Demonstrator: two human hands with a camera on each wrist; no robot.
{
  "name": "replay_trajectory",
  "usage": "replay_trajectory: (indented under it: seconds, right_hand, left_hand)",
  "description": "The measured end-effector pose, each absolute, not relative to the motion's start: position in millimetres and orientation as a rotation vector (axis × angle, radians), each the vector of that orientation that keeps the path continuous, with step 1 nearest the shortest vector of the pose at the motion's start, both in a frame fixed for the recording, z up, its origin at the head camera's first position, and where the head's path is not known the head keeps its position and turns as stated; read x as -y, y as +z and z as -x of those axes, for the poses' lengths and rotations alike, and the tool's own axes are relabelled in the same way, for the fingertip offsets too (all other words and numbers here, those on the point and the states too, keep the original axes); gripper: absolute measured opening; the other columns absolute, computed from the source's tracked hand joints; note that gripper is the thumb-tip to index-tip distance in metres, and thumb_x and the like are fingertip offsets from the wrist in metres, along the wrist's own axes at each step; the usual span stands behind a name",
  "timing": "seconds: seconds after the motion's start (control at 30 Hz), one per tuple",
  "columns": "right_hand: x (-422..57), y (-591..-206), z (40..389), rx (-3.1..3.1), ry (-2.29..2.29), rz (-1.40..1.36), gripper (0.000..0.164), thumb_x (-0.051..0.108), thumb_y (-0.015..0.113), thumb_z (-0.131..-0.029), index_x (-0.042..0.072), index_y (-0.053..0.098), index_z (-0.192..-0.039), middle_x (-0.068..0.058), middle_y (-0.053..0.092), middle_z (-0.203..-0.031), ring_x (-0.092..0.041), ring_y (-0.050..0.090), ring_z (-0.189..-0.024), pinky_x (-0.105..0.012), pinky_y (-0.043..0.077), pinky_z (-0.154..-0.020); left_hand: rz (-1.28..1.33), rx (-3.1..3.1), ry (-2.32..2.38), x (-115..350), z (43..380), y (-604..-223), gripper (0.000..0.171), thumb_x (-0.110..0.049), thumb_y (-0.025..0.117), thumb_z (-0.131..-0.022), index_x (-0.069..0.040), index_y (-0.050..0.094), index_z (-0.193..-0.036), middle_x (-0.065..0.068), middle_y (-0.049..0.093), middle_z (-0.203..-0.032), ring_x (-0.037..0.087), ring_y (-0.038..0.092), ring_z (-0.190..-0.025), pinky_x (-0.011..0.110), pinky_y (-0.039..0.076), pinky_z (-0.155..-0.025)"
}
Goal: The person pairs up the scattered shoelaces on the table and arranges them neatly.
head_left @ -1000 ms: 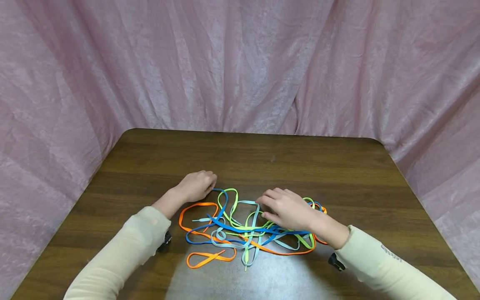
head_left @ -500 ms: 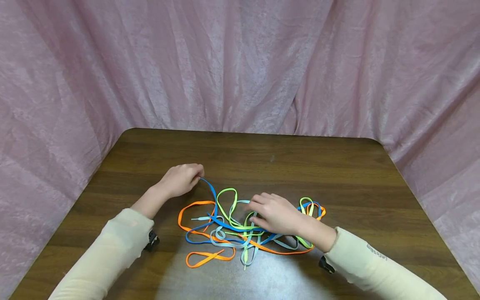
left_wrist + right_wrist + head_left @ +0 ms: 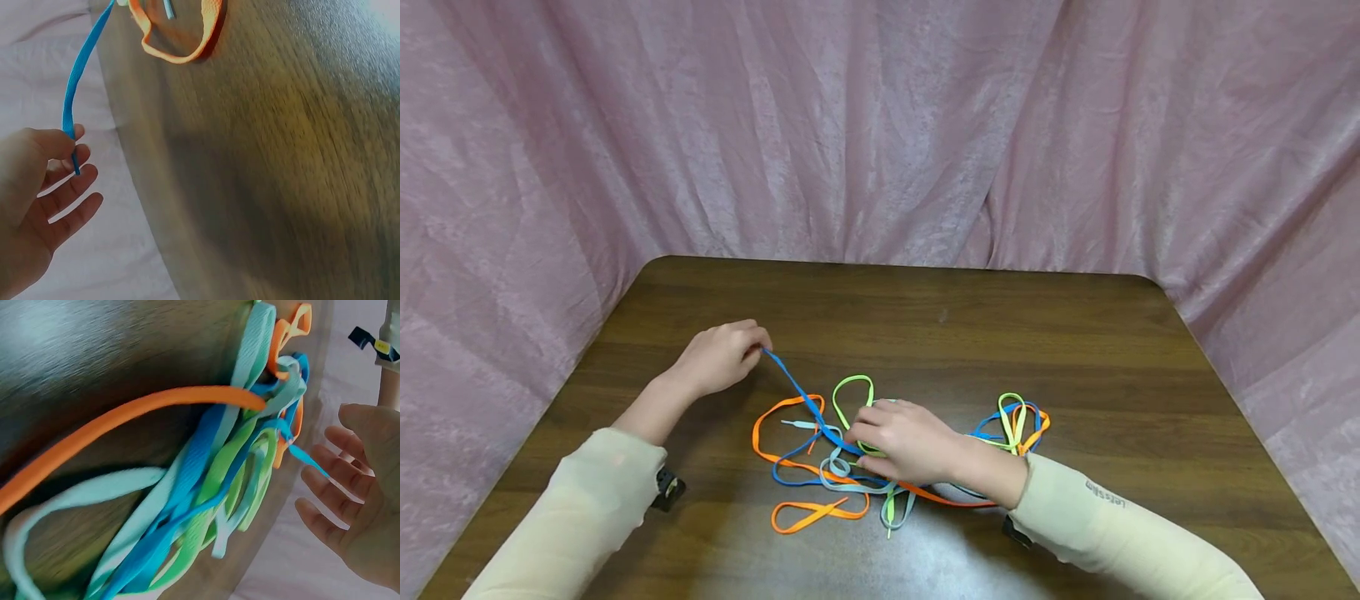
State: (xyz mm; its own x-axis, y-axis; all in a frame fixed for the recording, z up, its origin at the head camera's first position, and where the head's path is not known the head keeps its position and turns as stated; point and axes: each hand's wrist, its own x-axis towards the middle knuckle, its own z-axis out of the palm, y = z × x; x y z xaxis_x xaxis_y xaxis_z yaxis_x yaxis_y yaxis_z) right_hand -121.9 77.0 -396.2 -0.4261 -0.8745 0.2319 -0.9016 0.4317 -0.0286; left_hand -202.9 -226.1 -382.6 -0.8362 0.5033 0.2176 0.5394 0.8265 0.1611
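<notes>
Left grip [image 3: 721, 358] pinches blue lace [image 3: 70, 94] inside table edge [image 3: 880, 268]; right grip [image 3: 913, 442] seems spread.

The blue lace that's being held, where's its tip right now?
At the left of the left wrist view, the blue lace's tip pokes out where the left hand pinches it, with an orange lace higher up and to the right.

Laces [image 3: 831, 434] on table [image 3: 970, 325], curtain [image 3: 880, 133] behind table

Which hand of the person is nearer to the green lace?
Right. The right hand is over the green lace; the left hand is off to its left, pinching the blue lace.
</notes>
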Motion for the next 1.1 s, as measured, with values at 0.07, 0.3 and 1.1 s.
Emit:
replay_trajectory:
  seconds: [0.07, 0.3, 1.1]
  right_hand:
    - [-70.9, -396.6, 120.6, 2.472, 0.224, -1.578, 0.022, 0.033, 0.063, -0.084, 0.021, 0.064, -0.103, 0.009, 0.057, -0.094, -0.010, 0.054, -0.084, -0.023, 0.046, -0.075]
    - [-49.3, -398.4, 114.8, 2.459, 0.152, -1.603, 0.020, 0.035, 0.063, -0.083, 0.024, 0.064, -0.099, 0.010, 0.056, -0.093, -0.010, 0.052, -0.083, -0.023, 0.044, -0.070]
    - [-17.3, -421.4, 103.9, 2.546, -0.167, -1.531, 0.022, 0.040, 0.068, -0.077, 0.024, 0.059, -0.090, 0.009, 0.054, -0.087, -0.011, 0.051, -0.083, -0.022, 0.035, -0.060]
  left_hand:
    - [0.805, 2.835, -0.328, 229.4, 202.7, -381.1, 0.013, -0.005, 0.062, -0.080, -0.015, 0.066, -0.085, -0.007, 0.052, -0.073, 0.011, 0.047, -0.059, 0.027, 0.037, -0.049]
    - [0.750, 2.836, -0.338, 239.8, 202.5, -375.8, 0.013, -0.005, 0.061, -0.080, -0.015, 0.065, -0.085, -0.007, 0.053, -0.073, 0.011, 0.048, -0.060, 0.029, 0.038, -0.050]
    - [0.664, 2.870, -0.368, 252.9, 203.5, -384.9, 0.012, -0.006, 0.060, -0.080, -0.015, 0.065, -0.085, -0.006, 0.055, -0.072, 0.013, 0.050, -0.059, 0.032, 0.039, -0.050]
